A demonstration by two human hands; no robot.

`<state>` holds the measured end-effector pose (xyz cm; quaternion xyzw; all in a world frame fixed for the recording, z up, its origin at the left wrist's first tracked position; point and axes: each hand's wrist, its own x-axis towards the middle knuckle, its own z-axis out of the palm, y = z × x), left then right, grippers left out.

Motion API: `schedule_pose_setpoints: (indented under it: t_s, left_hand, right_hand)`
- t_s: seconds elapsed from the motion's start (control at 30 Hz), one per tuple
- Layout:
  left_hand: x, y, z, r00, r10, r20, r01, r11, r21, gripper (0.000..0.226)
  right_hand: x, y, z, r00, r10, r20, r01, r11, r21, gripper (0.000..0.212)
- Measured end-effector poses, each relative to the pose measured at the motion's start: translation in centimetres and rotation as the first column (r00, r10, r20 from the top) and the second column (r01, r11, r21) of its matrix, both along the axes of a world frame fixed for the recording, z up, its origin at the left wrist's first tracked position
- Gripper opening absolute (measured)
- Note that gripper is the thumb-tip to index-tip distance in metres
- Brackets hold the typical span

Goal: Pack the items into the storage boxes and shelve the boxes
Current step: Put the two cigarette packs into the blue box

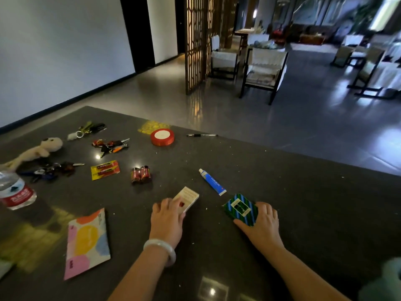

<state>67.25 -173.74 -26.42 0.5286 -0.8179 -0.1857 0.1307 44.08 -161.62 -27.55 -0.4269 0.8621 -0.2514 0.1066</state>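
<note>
Dark speckled stone makes up the table [282, 192], and near its front edge each of the person's hands lies on one small box. The left hand [167, 220] covers the near end of a cream box [188, 197] — its fingers are curled over the box's near corner and seem to hold it, though the fingertips are too blurred to say how firmly. The box's long axis runs away from the hand, towards the far right edge. The right hand [260, 222] lies on the right side of a green striped box [239, 208], thumb stretched along its near edge, fingers bent over its right edge; the box therefore lies to the left of the palm, between the two hands. Both boxes lie flat on the table.

A blue and white tube [212, 182] lies just beyond the green striped box, nearer the right hand, its long axis slanting from far left to near right. No storage box is in view, so the packing seems hardly begun. Lifting each box probably calls for a firmer pinch across its short sides.
</note>
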Motion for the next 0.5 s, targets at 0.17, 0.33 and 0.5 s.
schedule_pose_setpoints:
  t_s: [0.17, 0.33, 0.5]
  left_hand:
    - [-0.3, 3.9, 2.3, 0.988, -0.029, -0.154, 0.027, 1.000, -0.012, 0.044]
    - [-2.6, 8.2, 6.4, 0.945, -0.062, -0.320, 0.031, 0.994, -0.100, 0.043]
    - [-5.0, 13.3, 9.6, 0.925, -0.143, -0.353, 0.082, 0.980, -0.182, 0.053]
  right_hand:
    - [0.1, 2.0, 3.3, 0.986, -0.036, 0.160, 0.057, 0.990, -0.129, 0.082]
    - [-0.3, 4.5, 8.0, 0.987, -0.051, 0.154, 0.095, 0.953, -0.289, 0.069]
    - [-2.4, 9.8, 12.0, 0.985, -0.128, 0.113, 0.160, 0.920, -0.358, 0.072]
